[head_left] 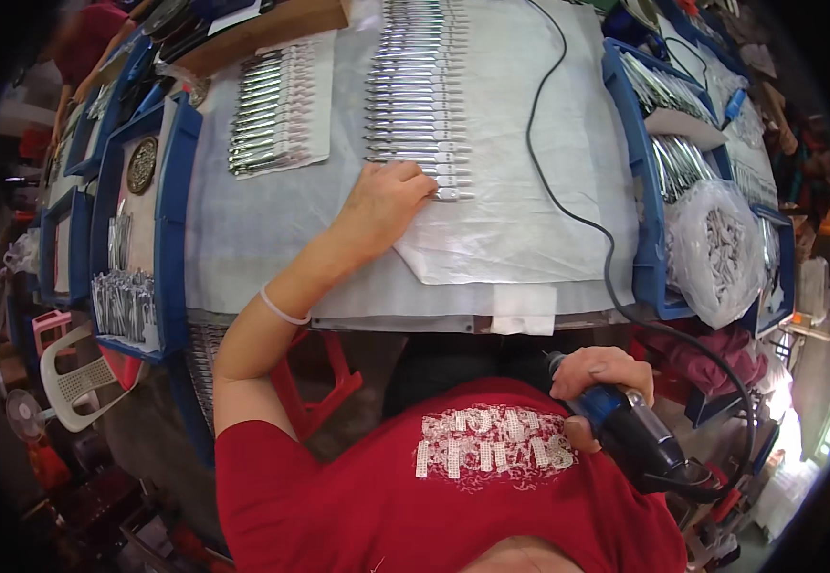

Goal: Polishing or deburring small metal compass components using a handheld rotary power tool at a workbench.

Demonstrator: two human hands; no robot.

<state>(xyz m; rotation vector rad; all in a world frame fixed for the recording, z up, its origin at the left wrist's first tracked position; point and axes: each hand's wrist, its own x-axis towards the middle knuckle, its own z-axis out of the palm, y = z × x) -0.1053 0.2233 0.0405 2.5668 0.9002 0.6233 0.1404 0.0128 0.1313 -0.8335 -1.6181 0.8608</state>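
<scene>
My left hand (pixel 388 202) is at the near end of a long row of slim silver metal tools (pixel 417 105) on a white sheet. Its fingers are curled together over the nearest slim metal tool (pixel 453 194), and the palm hides part of it. Low at the right, in front of my red shirt, my right hand (pixel 598 384) is wrapped round a blue and black corded rotary tool (pixel 636 435). The tool's narrow tip points up and to the left, short of the table edge. A shorter row of similar metal tools (pixel 276 110) lies to the left.
A black cord (pixel 567 212) crosses the sheet and loops down to the power tool. Blue trays (pixel 178 220) of metal parts stand at the left, and a blue tray (pixel 646 258) with a plastic bag of parts (pixel 717 250) at the right. A red stool (pixel 338 387) is below the table.
</scene>
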